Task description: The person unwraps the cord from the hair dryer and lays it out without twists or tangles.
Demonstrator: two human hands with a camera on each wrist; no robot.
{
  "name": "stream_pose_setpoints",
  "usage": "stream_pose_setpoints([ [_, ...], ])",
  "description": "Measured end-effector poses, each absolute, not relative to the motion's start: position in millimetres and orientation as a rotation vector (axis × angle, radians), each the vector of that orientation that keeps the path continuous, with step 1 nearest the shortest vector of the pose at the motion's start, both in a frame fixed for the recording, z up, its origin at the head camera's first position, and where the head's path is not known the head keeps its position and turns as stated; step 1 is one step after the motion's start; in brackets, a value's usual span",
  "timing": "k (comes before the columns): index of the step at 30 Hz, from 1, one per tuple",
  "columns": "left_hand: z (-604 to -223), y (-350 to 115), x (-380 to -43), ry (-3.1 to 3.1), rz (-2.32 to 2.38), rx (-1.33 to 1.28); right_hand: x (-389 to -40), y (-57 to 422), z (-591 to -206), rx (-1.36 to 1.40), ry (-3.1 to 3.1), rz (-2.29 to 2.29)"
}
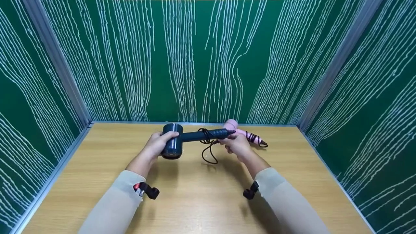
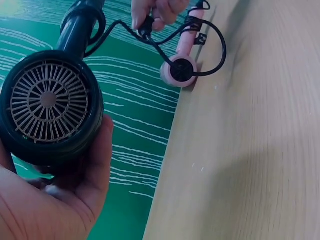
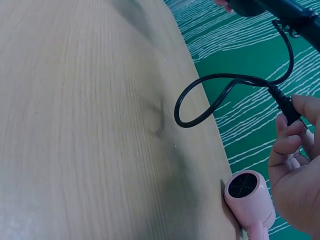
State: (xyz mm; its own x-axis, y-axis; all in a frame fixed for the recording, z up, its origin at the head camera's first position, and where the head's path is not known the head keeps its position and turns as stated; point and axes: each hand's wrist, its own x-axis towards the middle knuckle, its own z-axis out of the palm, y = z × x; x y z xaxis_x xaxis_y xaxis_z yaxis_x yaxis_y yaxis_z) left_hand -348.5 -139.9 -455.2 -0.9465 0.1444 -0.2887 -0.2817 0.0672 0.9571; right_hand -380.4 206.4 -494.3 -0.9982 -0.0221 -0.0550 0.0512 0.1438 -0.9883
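Observation:
A dark blue-green hair dryer (image 1: 172,143) is held above the table by my left hand (image 1: 156,144), which grips its round head. In the left wrist view the vent grille (image 2: 48,101) at the head's end faces the camera. The handle (image 1: 201,135) points right, with black cord (image 1: 205,136) looped around it. My right hand (image 1: 239,146) pinches the plug end (image 3: 287,108) of that cord between thumb and fingers. A loop of cord (image 3: 185,107) hangs free beside it. Behind the right hand lies a pink hair dryer (image 1: 231,125), its own dark cord wound round the handle.
The wooden table (image 1: 201,201) ends at a green back wall (image 1: 156,81) covered in wavy white lines. Similar green walls (image 1: 383,107) rise at both sides, joined by grey metal posts (image 1: 58,61). The pink dryer sits close to the back edge.

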Motion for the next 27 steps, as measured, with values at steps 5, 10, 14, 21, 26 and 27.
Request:
stream_pose_setpoints([
  [5, -454.0, -141.1, -346.1, 2.024, 1.891, -0.160, -380.2, 209.7, -494.1, 0.044, 2.314, -2.058],
  [10, -454.8, -140.4, -345.1, 2.039, 1.839, -0.128, -378.6, 209.3, -488.0, 0.033, 2.351, -2.037],
  [14, -456.4, -139.5, -343.8, 2.060, 1.817, -0.073, -378.4, 208.6, -484.2, 0.012, 2.450, -1.985],
  [21, -457.3, -137.9, -343.2, 2.112, 1.761, -0.063, -381.4, 211.1, -482.7, 0.068, 2.489, -1.938],
  [26, -458.1, -137.0, -343.8, 2.171, 1.713, -0.065, -381.9, 211.4, -479.3, 0.059, 2.440, -1.977],
  [27, -458.5, -137.0, -344.0, 2.182, 1.707, -0.076, -382.1, 211.2, -478.6, 0.060, 2.437, -1.988],
])
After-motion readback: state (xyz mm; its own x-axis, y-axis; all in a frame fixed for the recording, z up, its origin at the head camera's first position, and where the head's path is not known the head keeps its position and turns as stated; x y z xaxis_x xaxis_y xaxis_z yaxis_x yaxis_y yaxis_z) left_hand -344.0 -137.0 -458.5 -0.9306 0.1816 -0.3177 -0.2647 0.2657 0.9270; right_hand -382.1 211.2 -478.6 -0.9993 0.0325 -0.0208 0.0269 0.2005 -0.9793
